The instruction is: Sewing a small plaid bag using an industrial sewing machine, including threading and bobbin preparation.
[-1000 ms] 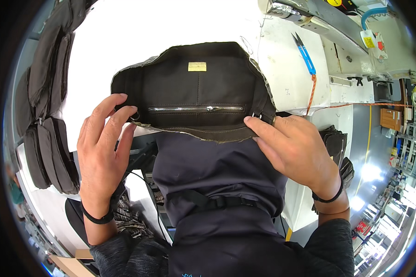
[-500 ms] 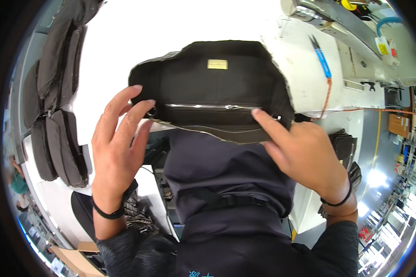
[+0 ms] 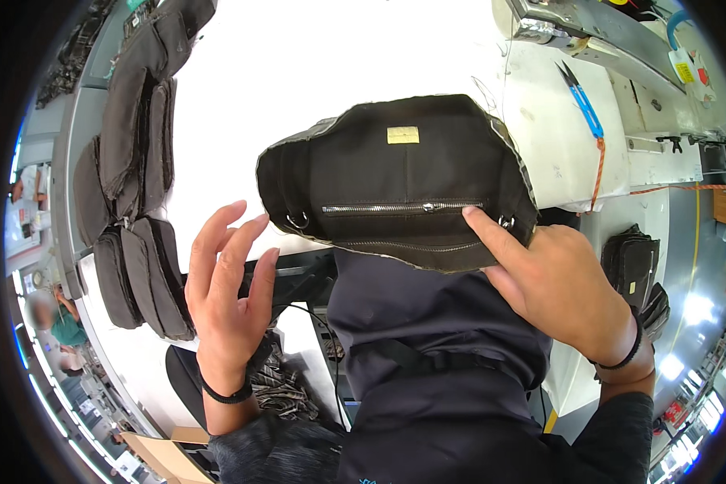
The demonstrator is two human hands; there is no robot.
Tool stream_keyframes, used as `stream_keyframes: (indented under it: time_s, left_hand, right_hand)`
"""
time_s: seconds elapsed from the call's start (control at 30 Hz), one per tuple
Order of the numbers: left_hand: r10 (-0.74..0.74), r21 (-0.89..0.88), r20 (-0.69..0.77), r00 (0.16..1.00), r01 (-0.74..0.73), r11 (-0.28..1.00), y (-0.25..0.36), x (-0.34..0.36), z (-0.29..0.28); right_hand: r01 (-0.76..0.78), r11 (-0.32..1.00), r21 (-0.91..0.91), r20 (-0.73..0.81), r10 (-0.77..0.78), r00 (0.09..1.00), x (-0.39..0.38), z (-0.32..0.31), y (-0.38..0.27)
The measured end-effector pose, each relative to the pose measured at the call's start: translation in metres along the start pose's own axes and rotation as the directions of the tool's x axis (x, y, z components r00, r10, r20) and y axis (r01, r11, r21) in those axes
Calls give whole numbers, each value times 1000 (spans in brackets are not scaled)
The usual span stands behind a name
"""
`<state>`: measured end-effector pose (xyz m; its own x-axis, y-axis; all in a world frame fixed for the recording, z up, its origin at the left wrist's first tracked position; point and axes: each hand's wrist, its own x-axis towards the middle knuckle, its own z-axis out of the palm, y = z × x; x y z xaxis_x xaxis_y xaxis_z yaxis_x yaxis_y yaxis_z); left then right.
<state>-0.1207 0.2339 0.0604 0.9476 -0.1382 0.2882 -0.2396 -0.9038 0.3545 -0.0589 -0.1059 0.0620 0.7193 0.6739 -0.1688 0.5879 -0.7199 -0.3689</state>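
A dark bag lining (image 3: pixel 355 173) with raw edges lies spread at the table's front edge, a small pale patch (image 3: pixel 402 135) on its far panel. Across it runs a silver zipper (image 3: pixel 379 209), its pull (image 3: pixel 429 208) right of the middle. My right hand (image 3: pixel 569 282) grips the lining's near right edge; the index fingertip presses by the zipper's right end, and the thumb is at the near rim. Off the lining's left corner, near a metal ring (image 3: pixel 298 220), my left hand (image 3: pixel 230 282) hovers with fingers apart and nothing in it.
Stacks of dark padded pieces (image 3: pixel 129 137) line the table's left side. Blue thread snips (image 3: pixel 582 101) on an orange cord lie at the right, near a machine arm (image 3: pixel 573 36). More dark pieces (image 3: pixel 629 262) sit beyond my right hand. A person (image 3: pixel 63 323) is far left.
My left hand has come away from the lining's left edge. The right fingertip stays by the zipper's right end. The whole view has shifted, so everything appears further right and lower.
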Motion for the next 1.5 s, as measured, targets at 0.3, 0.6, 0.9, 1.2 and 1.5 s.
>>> stream_keyframes:
  time_s: [0.3,0.6,0.9,1.2,1.5]
  left_hand:
    - [-170,82,-87,982,177,981,4,-5,-38]
    - [-535,589,-272,800,578,565,-93,-82,-89]
    - [-531,439,-149,834,537,720,-116,-117,-82]
    - [-564,501,-57,824,512,698,-133,-137,-101]
    - [-245,731,-379,893,451,512,-167,-139,-164]
  right_hand:
    - [70,997,34,-114,-65,991,-2,-5,-8]
    - [340,919,201,-303,-272,913,-18,-13,-15]
    - [361,923,135,-399,-283,872,-39,-12,-17]
    - [327,938,112,-427,-252,869,-61,-4,0]
    - [309,949,67,-475,-242,846,-75,4,18]
